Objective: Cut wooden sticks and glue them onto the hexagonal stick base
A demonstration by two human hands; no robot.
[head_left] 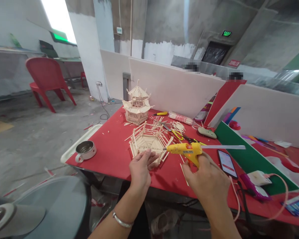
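Observation:
My right hand (pixel 209 176) grips a yellow glue gun (pixel 184 149) with a clear glue stick (pixel 224 147) jutting from its back. The gun's nozzle points left, close to the near side of a six-sided frame of thin wooden sticks (pixel 149 141). My left hand (pixel 143 167) is at the frame's near edge, thumb and fingers closed on what looks like a thin wooden stick (pixel 158 150) reaching toward the nozzle. The fingers partly hide the grip. Behind the frame stands a two-roofed stick pagoda (pixel 137 104).
Loose sticks (pixel 178 127), yellow-handled pliers (pixel 176 133) and a bundle of sticks (pixel 180 118) lie behind the frame. A metal cup (pixel 85 151) stands at the table's left. A phone (pixel 226 162) and green board (pixel 254 159) are at right; a white partition (pixel 164 86) rises behind.

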